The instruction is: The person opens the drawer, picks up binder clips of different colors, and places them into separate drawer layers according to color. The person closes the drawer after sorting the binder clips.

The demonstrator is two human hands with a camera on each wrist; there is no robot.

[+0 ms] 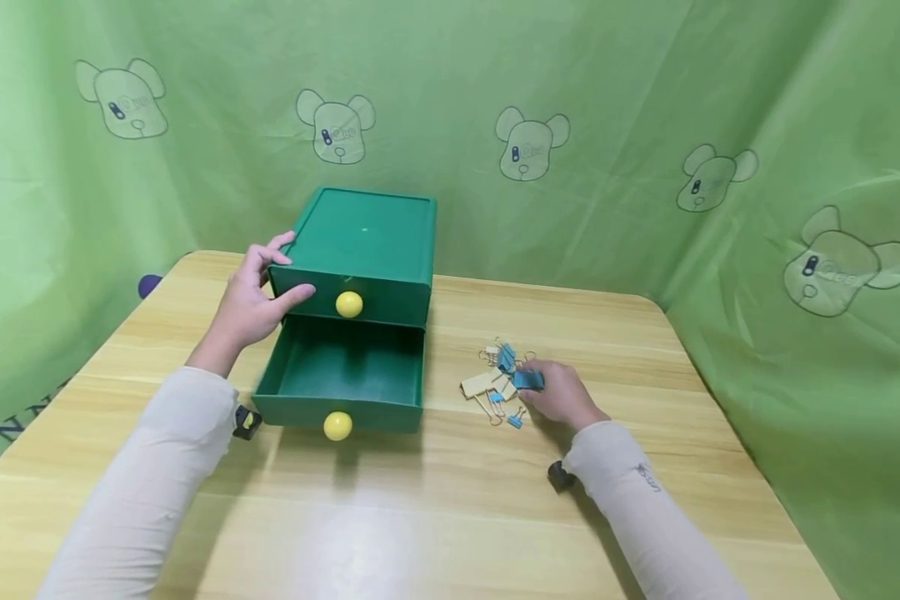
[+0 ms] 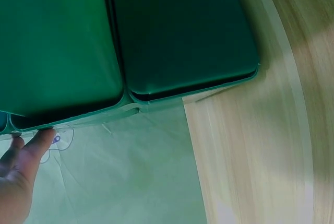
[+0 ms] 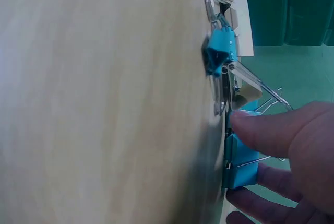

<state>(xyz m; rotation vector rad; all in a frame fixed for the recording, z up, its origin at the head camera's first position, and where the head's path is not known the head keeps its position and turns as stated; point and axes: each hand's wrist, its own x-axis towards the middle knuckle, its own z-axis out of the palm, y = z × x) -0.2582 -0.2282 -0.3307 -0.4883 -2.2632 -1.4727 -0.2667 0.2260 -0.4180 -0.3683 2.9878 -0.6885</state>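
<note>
A green two-drawer box (image 1: pixel 371 229) with yellow knobs stands on the table. Its lower drawer (image 1: pixel 292 412) is pulled out and its inside looks bare; the upper one is closed. My left hand (image 1: pixel 249 302) holds the box's upper left front corner, thumb across the front, fingers over the top edge and side. To the right, my right hand (image 1: pixel 562 393) pinches a large blue binder clip (image 3: pixel 244 161) between thumb and fingers, at the side of a small pile. Cream binder clips (image 1: pixel 480 383) and blue ones lie there, with a small blue clip (image 1: pixel 515 420) nearest me.
A pale wooden table (image 1: pixel 360 533) carries everything. Green curtain (image 1: pixel 450 108) printed with mouse heads hangs behind and along both sides. Black wrist devices (image 1: pixel 561 476) sit below both sleeves.
</note>
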